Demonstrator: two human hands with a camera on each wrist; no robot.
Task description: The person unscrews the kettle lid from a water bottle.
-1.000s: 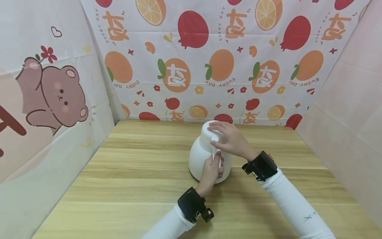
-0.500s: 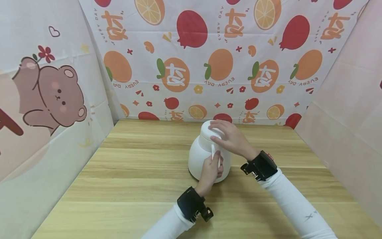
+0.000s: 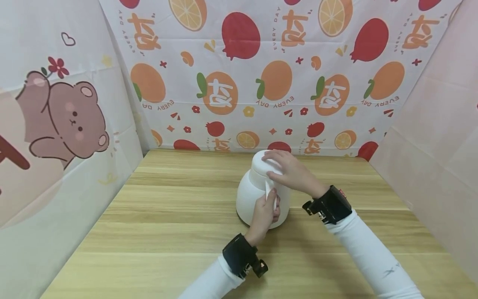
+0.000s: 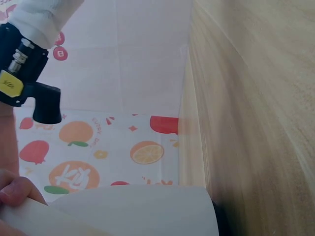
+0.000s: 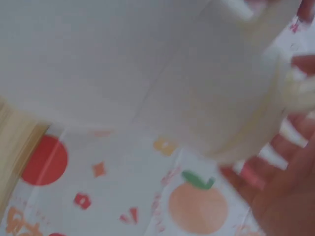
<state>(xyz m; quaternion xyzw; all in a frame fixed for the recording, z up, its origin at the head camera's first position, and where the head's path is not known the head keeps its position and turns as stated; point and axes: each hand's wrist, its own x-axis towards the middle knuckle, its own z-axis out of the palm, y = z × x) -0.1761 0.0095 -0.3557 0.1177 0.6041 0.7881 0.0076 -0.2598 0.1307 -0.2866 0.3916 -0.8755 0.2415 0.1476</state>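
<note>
A white, round-bellied thermos jug [image 3: 248,199] stands upright on the wooden table. My left hand [image 3: 263,211] grips its white handle [image 3: 267,189], fingers wrapped round it and thumb near the top. Above it, my right hand [image 3: 293,172] holds the jug's white lid [image 3: 259,162] from the right side, fingers over the top and thumb at the near edge. In the right wrist view the picture is blurred; the fingers of the right hand [image 5: 290,191] are spread round the lid's rim. The left wrist view shows the jug's body [image 4: 147,209] lying along the picture's bottom.
The wood-grain table [image 3: 168,232] reaches back to a fruit-printed cloth [image 3: 246,83]. A cloth with a bear print [image 3: 74,120] hangs at the left, and a pale cloth [image 3: 429,137] at the right. Both wrists wear black straps [image 3: 239,255].
The right thumb has shifted slightly right along the lid's edge, and a small tab seen by it earlier no longer shows. The left hand and the jug stay in place.
</note>
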